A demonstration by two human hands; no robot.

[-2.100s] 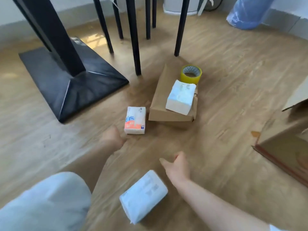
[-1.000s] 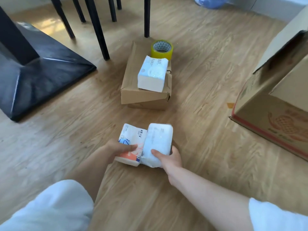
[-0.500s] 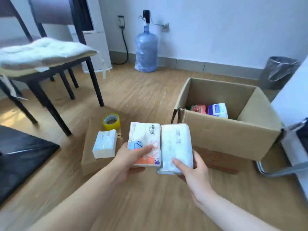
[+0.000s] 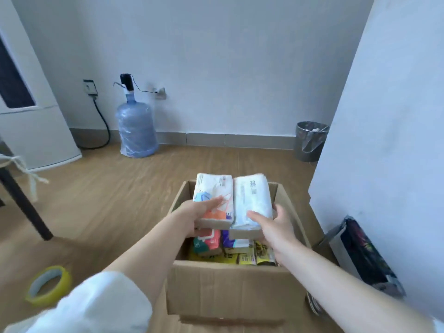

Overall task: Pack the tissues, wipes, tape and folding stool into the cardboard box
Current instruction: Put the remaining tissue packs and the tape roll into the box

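An open cardboard box (image 4: 230,287) stands on the floor in front of me, with several colourful packs (image 4: 240,251) lying in its bottom. Above the box opening my left hand (image 4: 197,213) grips a tissue pack with orange and blue print (image 4: 215,193). Right beside it my right hand (image 4: 275,224) grips a plain white tissue pack (image 4: 252,198). The two packs touch side by side. A yellow tape roll (image 4: 48,286) lies on the floor at the lower left. The folding stool is not identifiable in view.
A white wall panel (image 4: 389,140) rises close to the box's right side, with a dark flat object (image 4: 362,255) leaning at its foot. A blue water jug (image 4: 135,131), a grey waste bin (image 4: 310,140) and a dark chair leg (image 4: 24,205) stand around.
Both hands picked the two tissue packs up from the floor, lifted them and carried them rightward. They now hover over the open box instead of in front of it.
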